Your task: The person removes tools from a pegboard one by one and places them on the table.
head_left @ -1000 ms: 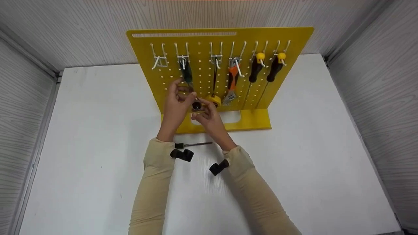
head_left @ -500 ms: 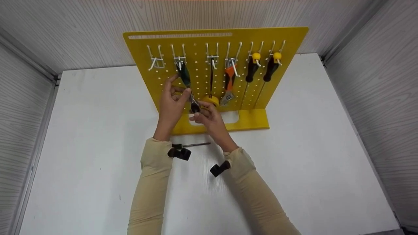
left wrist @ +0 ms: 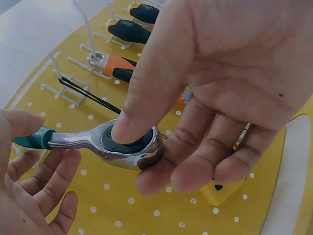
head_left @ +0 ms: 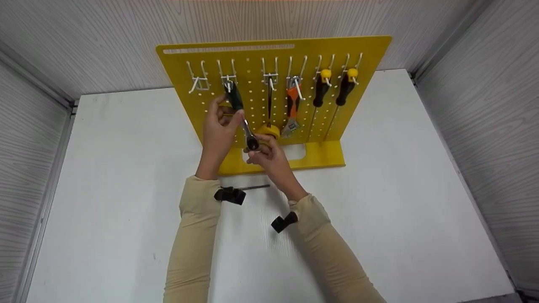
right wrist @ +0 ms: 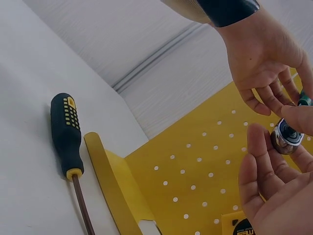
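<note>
A ratchet wrench (head_left: 247, 130) with a green handle and chrome head slants down from the second hook (head_left: 228, 79) of the yellow pegboard (head_left: 252, 52); its handle end overlaps that hook. My left hand (head_left: 219, 130) pinches it around the lower handle and neck. At the round head, my right hand (head_left: 271, 155) grips with the thumb pressed on the black face, as the left wrist view shows. Behind the right fingers hangs a yellow tape measure (head_left: 270, 129) on a black strap. On the table, a screwdriver (right wrist: 67, 134) lies in front of the board's base, partly hidden by the left wrist camera in the head view.
Further right on the board hang an orange adjustable wrench (head_left: 293, 101) and two black screwdrivers with yellow ends, one of them a long-shafted screwdriver (head_left: 346, 89). A bare hook (head_left: 198, 82) is at the far left. The pegboard's yellow base (head_left: 324, 155) stands on the white table (head_left: 404, 202).
The ratchet head has swung down and outward, the right hand moving slightly lower with it; more of the chrome neck shows. The whole head view has shifted a little.
</note>
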Demonstrator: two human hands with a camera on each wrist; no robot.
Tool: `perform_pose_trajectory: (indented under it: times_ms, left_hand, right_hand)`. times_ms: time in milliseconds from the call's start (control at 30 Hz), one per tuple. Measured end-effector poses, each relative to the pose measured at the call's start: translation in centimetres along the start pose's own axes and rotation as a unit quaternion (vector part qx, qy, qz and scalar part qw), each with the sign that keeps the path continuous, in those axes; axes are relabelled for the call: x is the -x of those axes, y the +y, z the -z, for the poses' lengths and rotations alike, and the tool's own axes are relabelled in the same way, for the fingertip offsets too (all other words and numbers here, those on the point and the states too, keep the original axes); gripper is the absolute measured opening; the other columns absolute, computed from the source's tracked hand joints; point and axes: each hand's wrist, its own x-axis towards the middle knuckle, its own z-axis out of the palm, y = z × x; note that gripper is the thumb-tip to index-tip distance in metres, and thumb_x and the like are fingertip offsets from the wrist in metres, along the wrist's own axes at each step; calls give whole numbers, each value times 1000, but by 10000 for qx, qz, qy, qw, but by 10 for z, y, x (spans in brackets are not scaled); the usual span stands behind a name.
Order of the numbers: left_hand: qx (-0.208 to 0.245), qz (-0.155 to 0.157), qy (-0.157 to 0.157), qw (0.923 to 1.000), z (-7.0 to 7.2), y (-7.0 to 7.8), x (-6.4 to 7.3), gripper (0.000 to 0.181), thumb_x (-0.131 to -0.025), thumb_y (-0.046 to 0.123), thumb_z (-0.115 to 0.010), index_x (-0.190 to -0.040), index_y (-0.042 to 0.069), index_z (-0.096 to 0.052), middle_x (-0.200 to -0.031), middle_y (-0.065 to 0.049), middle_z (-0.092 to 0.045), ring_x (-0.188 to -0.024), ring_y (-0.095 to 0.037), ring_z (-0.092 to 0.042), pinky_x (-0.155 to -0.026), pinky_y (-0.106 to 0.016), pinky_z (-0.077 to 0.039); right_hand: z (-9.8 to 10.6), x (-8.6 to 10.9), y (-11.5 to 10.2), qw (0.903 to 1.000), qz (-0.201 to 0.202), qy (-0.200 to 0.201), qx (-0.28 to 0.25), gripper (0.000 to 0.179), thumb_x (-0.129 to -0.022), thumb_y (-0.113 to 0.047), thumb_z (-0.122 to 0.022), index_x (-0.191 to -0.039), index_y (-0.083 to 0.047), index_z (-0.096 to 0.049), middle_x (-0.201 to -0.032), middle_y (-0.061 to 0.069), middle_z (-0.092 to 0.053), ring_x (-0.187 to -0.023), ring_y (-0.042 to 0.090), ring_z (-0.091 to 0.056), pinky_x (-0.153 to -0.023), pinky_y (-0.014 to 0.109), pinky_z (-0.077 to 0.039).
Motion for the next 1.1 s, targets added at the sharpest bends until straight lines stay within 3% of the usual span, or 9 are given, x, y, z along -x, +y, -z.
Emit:
perform_pose_trajectory:
  times_ms: [133, 367, 467, 600, 833, 1100]
  left_hand:
    - [133, 81, 38, 9999, 0, 1, -2, 51, -94, 20, -62, -140, 8, -42, -103, -10, -63, -88, -13, -62, -85, -32, -50]
    - [371, 52, -34, 9993, 1, 2, -2, 46, -95, 18, -61, -136, 6, -44, -105, -11, -62, -93, -16, -63, -94, -46, -48]
    - [397, 102, -51, 9991, 0, 3, -2, 43, -94, 17, -62, -133, 5, -46, -108, -13, -61, -94, -18, -62, -95, -47, -48]
    - [352, 140, -36, 9993, 0, 3, -1, 41, -94, 16, -62, -131, 6, -47, -108, -12, -62, -92, -17, -62, -92, -43, -50]
    - [227, 1, -34, 9997, 0, 4, 2, 39, -93, 15, -62, -129, 6, -49, -105, -11, -63, -87, -13, -62, -79, -24, -51]
    - [227, -121, -61, 9997, 1, 7, 6, 40, -93, 15, -63, -130, 5, -49, -104, -10, -63, -87, -12, -62, -82, -29, -51]
  right_hand:
    - [0, 2, -1, 10000, 58, -57, 7, 44, -94, -6, -57, -136, -7, -42, -112, 13, -66, -90, 16, -66, -87, 33, -53]
    - [0, 5, -2, 10000, 65, -18, -26, 43, -94, -7, -57, -135, -7, -44, -109, 8, -68, -94, 29, -65, -86, 33, -54]
    - [-1, 5, -3, 10000, 28, 62, -15, 41, -95, -6, -56, -135, -8, -45, -110, 11, -67, -90, 26, -65, -86, 33, -54]
    - [-2, 6, -2, 9999, -4, 145, -16, 39, -96, -6, -56, -134, -7, -46, -109, 10, -67, -86, 18, -66, -86, 35, -54]
    - [-5, 9, -2, 9993, 81, 241, -266, 36, -96, -2, -55, -131, -4, -47, -100, 1, -69, -82, 15, -65, -81, 31, -53]
    - [-6, 10, -4, 9986, 124, 334, -391, 35, -95, 2, -54, -129, -3, -49, -99, 1, -69, -84, 11, -65, -76, 25, -53]
